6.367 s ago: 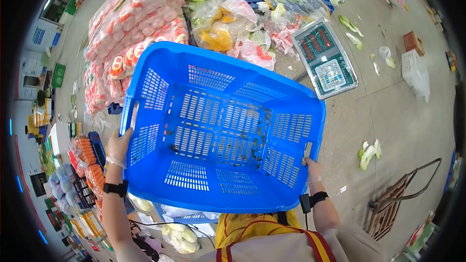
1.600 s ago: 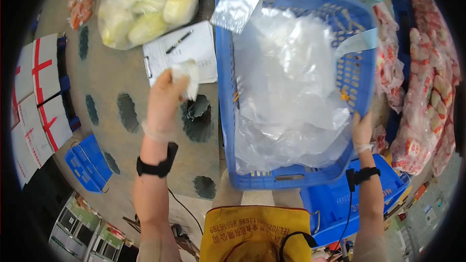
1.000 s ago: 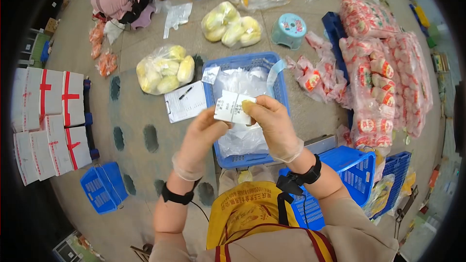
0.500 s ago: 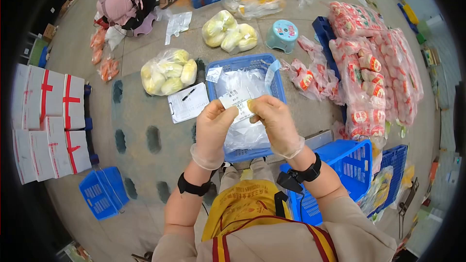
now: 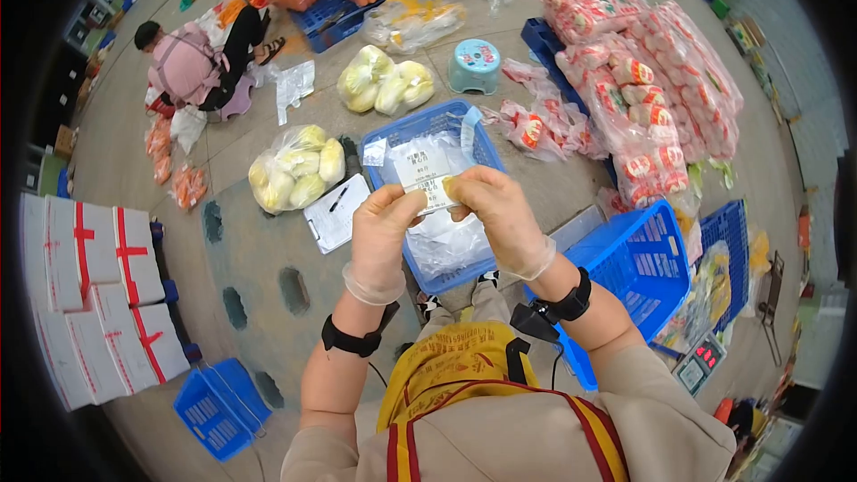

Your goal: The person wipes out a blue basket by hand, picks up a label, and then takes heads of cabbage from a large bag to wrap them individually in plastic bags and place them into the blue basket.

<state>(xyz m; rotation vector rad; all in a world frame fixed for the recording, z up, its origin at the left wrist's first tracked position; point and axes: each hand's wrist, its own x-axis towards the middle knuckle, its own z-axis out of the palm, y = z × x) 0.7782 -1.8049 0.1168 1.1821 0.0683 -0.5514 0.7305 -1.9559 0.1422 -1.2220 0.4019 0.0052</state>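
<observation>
Labels look light, thin and easily creased to me, pinched by the left hand and right hand at either side above the crate, so I judge their side edges, held softly, the best place to take hold.

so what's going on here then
The left hand and right hand pinch a few printed labels between them, above a blue basket with clear plastic bags in it. A clipboard with a pen on its paper lies to the basket's left, near a bag of pale yellow-green vegetables. Farther off, another person in pink sits low.
</observation>
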